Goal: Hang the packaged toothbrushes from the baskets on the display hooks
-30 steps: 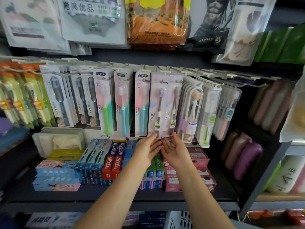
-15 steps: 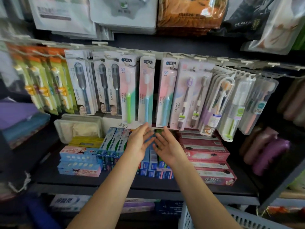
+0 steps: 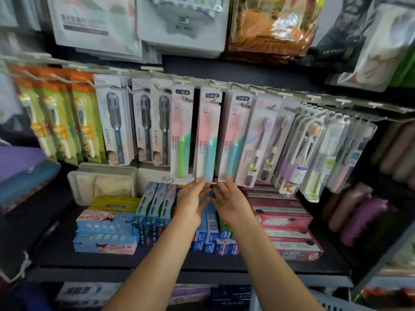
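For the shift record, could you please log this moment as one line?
left hand: open, fingertips at blue pack bottom | right hand: open, below next pack | packs on hooks

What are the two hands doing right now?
Left hand: open, fingertips at the blue toothbrush pack.
Right hand: open, holding nothing.

1. Two bare forearms enter from the bottom edge of the head view, uncovered along their whole visible length; no sleeve or cuff shows.
2. The left hand [image 3: 192, 202] wears no glove, and no ring, watch or bracelet is visible on it or its wrist.
3. The right hand [image 3: 231, 202] is likewise ungloved, its wrist plain.
4. Fingernails appear short and unpainted, though motion blur at the fingertips makes that hard to confirm.
5. Nothing else of the person, clothing included, comes into the picture.
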The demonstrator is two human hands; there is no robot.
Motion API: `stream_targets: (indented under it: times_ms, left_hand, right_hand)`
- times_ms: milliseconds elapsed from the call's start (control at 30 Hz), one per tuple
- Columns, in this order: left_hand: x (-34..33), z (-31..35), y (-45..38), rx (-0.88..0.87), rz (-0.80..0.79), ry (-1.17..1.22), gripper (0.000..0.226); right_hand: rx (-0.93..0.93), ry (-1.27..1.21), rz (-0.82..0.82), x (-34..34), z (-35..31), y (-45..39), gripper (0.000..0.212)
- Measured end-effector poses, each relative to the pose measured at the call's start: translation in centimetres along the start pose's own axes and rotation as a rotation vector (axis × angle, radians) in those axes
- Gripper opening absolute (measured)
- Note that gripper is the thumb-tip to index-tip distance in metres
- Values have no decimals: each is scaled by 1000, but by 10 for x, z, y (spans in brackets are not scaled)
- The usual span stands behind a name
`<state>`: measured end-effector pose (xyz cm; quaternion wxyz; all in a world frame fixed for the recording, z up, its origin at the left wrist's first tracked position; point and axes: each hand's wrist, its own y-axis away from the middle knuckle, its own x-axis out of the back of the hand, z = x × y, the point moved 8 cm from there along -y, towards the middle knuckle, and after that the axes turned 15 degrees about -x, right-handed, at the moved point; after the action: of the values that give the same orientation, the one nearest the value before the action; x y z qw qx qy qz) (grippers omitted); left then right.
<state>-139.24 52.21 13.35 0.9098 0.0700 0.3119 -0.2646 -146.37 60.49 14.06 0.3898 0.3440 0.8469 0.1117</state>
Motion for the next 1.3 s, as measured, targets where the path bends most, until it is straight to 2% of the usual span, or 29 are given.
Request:
stream_targets:
  times_ms: [133,267,400,533,633,700,767,833,933,1100,1200,1300]
  left_hand:
    - [5,0,-1,19,41,36,32]
    - [8,0,-2,36,72,43,31]
    - [9,5,1,36,76,47,19]
    - [13,11,5,35,60,20,9]
    - [31,26,17,-37,102,-189,10]
    - [42,57,29,-249,141,-439,11]
    - [30,90,42,-457,67,-540,7]
    - [7,103,44,-520,-104,-574,15]
    - [-13,100,41,-510,-279,-638,38]
    - [-19,89,38,-430,-317,-631,50]
    - [-16,93,38,-447,-308,-596,47]
    - [9,118,33,-622,-138,-586,30]
  right_hand:
    - [10,-10,1,-4,0,7,42]
    - [-9,7,11,-7,5,11,54]
    - [-31,18,29,-4,12,9,56]
    - [-24,33,124,3,19,20,42]
    - [170,178,311,15,11,45,24]
    - [407,352,387,6,-8,70,18]
    - [609,514,382,-13,-26,86,16]
    - [713,671,355,-33,-35,89,24]
    - [703,805,244,-50,-29,76,46]
    - [604,833,154,-60,-18,61,65]
    - [644,828,181,-60,-21,65,60]
    - [766,793,236,-59,-25,80,40]
